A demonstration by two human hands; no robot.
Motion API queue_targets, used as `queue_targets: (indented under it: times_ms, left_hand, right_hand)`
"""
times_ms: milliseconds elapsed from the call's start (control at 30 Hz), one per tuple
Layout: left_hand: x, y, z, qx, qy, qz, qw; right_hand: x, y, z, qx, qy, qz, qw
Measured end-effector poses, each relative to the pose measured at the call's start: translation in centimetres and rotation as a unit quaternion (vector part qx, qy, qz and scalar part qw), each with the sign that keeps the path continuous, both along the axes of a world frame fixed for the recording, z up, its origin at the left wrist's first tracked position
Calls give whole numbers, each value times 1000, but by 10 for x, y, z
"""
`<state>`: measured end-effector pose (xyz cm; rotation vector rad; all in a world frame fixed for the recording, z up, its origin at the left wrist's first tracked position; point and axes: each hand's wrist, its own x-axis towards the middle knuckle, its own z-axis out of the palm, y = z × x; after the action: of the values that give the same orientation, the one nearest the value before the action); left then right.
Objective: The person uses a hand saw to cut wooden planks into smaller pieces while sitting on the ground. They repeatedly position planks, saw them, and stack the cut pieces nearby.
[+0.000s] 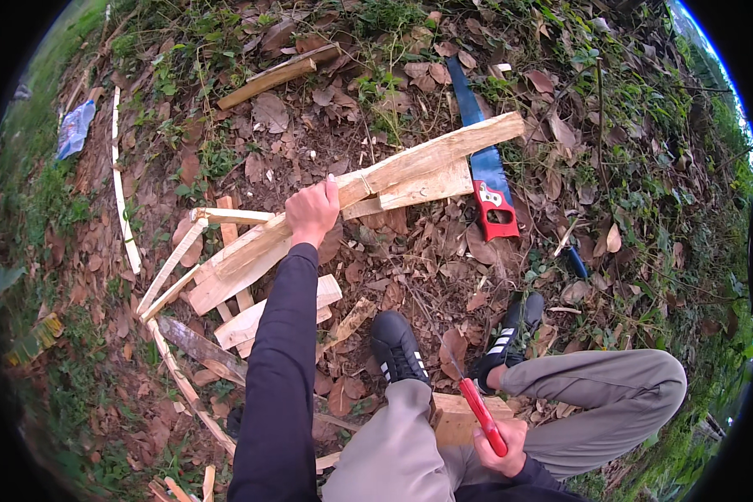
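My left hand (311, 209) is closed round a long, pale wooden plank (443, 152) that slants up to the right. Another board (431, 186) lies against its lower side. Low at the right, my right hand (502, 448) grips the red handle (482, 414) of a tool. Its long, thin blade, which looks edge-on, points up and away over the leaves; the exact kind of tool is hard to make out. Under the plank's right end lies a handsaw (494, 188) with a blue blade and red handle, partly covered by the wood.
Short boards (280, 314) and thin sticks (176, 259) are piled at the left. A wood block (468, 418) sits between my legs, near my shoes (399, 347). Farther off lie a split piece of wood (272, 81) and a plastic bag (76, 130). Dry leaves and weeds cover the ground.
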<state>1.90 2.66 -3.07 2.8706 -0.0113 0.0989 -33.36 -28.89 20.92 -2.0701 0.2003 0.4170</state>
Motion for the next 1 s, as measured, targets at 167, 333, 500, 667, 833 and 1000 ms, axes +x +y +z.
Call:
queue_targets:
  times_ms: [167,333,500,667,833,1000]
  left_hand:
    - [-1,-2,-1,16,-1,2,1000]
    - [3,-4,2,0,0,2,1000]
    - [0,-1,-1,6,-13,-4,1000]
    - [1,-2,0,4,-5,-4,1000]
    - [2,-1,0,3,-6,-3,1000]
    - [0,-2,2,3,-8,2,1000]
  right_hand:
    - [12,9,5,40,-65,-21,997]
    - [41,13,-13,35,-108,-9,993]
    - [57,16,-26,60,-133,-20,989]
    - [60,15,-23,49,-128,-21,990]
    - [59,14,-25,68,-131,-9,989]
    - [57,15,-27,61,-129,4,990]
